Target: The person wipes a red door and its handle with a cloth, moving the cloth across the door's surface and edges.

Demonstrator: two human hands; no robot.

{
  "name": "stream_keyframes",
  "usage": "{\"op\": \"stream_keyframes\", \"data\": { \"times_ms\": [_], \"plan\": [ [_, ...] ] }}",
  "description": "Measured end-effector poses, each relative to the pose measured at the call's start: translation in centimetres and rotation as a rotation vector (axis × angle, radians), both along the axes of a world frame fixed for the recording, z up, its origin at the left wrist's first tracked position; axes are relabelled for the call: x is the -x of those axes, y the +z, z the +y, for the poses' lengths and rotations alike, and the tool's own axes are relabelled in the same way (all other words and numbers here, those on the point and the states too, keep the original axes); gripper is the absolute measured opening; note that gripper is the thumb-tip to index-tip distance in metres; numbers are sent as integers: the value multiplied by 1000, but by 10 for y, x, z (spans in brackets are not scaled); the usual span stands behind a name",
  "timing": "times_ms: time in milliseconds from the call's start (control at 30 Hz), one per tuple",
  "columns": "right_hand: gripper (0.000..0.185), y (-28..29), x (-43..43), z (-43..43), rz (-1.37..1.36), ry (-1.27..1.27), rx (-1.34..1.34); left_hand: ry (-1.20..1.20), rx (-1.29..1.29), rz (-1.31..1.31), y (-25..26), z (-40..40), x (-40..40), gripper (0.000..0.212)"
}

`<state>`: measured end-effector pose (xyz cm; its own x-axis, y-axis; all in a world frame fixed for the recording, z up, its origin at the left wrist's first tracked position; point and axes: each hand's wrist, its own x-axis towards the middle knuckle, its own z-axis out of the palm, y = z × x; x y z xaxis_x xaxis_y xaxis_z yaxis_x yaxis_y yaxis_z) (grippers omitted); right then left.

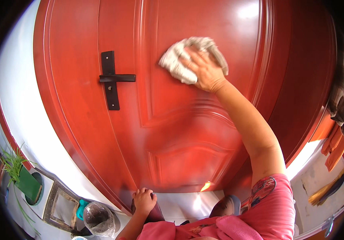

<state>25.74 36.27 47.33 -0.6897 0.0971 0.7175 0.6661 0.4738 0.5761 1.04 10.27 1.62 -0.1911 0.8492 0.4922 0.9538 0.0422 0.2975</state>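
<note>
My right hand (205, 70) presses a crumpled white cloth (178, 64) flat against the upper panel of a glossy red door (178, 102). The fingers are spread over the cloth, and both look slightly blurred. To the left of the cloth, a black lever handle (124, 78) sits on a long black backplate (109, 63) fixed with screws. Low in the view, my left hand (144, 202) rests on my knee in dark trousers (155, 214), with no object visible in it.
At lower left stand a plastic-lined bin (98, 217), a worn wooden frame (50, 207) and a green-potted plant (29, 184). Dark clothing (343, 90), an orange cloth (337, 147) and a broom (325, 189) hang at right. My shoe (227, 205) is near the door's bottom.
</note>
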Motion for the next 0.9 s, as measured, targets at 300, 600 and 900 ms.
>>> {"op": "stream_keyframes", "data": {
  "times_ms": [300, 600, 900],
  "plan": [
    [73, 77, -88, 35, 753, -184, -161, -17, 17, 1, -5, -1, 3, 22],
    [69, -34, -89, 20, 379, -165, 62, 11, 88, -21, 0, 0, 0, 23],
    [67, 23, -125, 30, 468, 10, -87, -15, 92, -3, 1, 5, -8, 23]
  ]
}}
